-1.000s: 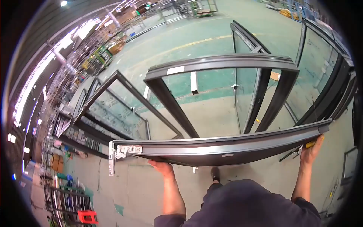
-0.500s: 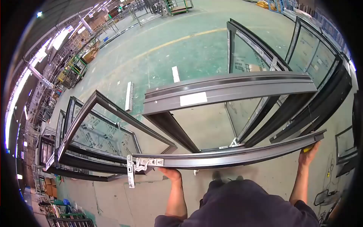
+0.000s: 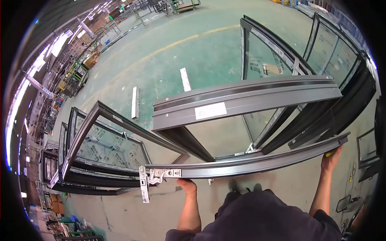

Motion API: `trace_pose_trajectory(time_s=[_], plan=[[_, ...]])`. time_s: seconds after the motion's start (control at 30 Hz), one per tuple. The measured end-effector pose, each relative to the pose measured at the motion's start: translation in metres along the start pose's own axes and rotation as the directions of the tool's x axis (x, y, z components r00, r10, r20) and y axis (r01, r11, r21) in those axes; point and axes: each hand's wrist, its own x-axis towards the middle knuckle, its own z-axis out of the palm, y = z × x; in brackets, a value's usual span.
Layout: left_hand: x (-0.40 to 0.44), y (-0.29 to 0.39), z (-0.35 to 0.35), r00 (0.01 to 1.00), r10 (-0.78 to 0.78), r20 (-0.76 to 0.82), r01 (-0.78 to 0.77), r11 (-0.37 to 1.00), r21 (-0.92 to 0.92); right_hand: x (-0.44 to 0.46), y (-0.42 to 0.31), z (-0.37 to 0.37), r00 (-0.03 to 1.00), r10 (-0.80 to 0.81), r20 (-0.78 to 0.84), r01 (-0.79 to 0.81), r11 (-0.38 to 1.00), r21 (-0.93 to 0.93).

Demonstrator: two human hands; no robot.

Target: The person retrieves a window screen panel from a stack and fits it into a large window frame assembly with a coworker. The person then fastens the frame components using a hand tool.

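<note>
Across my front runs a long dark grey window frame [image 3: 249, 164], seen nearly edge-on from above, so how far it reaches down is hidden. A silver hinge [image 3: 161, 174] with a hanging arm is fixed at its left end. My left hand [image 3: 187, 186] grips its underside near that hinge, fingers mostly hidden. My right hand [image 3: 331, 158] holds the right end, a small yellow item [image 3: 330, 153] showing at the fingers. Just beyond stands a larger grey frame [image 3: 277, 94] with a white label [image 3: 210, 110] on its top face.
Glazed window frames [image 3: 102, 140] lean together at the left. More glazed frames [image 3: 265, 56] stand at the right behind the labelled frame. Two pale bars [image 3: 136, 103] lie on the green floor. Cables and a dark-framed item [image 3: 348, 204] are at the lower right.
The held frame, the hinge and both hands have shifted slightly right in view, the right end rising a little. Both hands keep their hold. The view itself has moved a little.
</note>
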Motion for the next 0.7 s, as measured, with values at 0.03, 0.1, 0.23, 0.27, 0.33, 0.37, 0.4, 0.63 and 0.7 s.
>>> trace_pose_trajectory(time_s=[0.03,0.1,0.23,0.27,0.33,0.37,0.4,0.63,0.7], plan=[[-0.002,-0.013,-0.005,0.999,0.018,0.038,-0.017,1.0,-0.014,-0.001,0.002,-0.006,1.0,-0.009,0.021,0.009,1.0,0.006],[-0.001,-0.019,-0.011,0.997,-0.006,0.077,0.004,1.0,0.027,-0.002,0.001,-0.008,0.997,-0.042,0.067,0.042,0.999,-0.006],[-0.007,-0.042,-0.027,0.983,0.158,0.097,-0.185,0.791,0.584,-0.01,-0.009,-0.029,0.994,-0.005,-0.108,0.003,1.0,-0.02],[-0.005,-0.041,-0.037,0.988,0.012,0.157,-0.064,0.943,0.328,-0.016,-0.029,-0.012,0.999,0.01,-0.036,-0.01,1.0,0.002],[-0.004,0.002,-0.012,0.971,0.079,0.227,-0.138,0.957,0.256,-0.027,-0.054,-0.024,0.998,-0.01,-0.057,0.01,1.0,-0.008],[-0.005,0.016,-0.004,0.965,0.082,0.247,-0.137,0.967,0.213,-0.032,-0.065,-0.034,0.997,-0.03,-0.073,0.029,1.0,-0.008],[-0.006,0.03,0.003,0.96,0.085,0.268,-0.134,0.976,0.17,-0.037,-0.076,-0.043,0.995,-0.048,-0.086,0.047,0.999,-0.006],[-0.036,0.066,0.063,0.945,0.114,0.306,-0.056,0.98,-0.191,-0.098,-0.171,-0.109,0.879,-0.192,-0.437,0.199,0.98,-0.031],[-0.048,0.068,0.075,0.866,0.038,0.499,0.066,0.98,-0.19,-0.125,-0.202,-0.139,0.846,-0.246,-0.473,0.229,0.969,-0.096]])
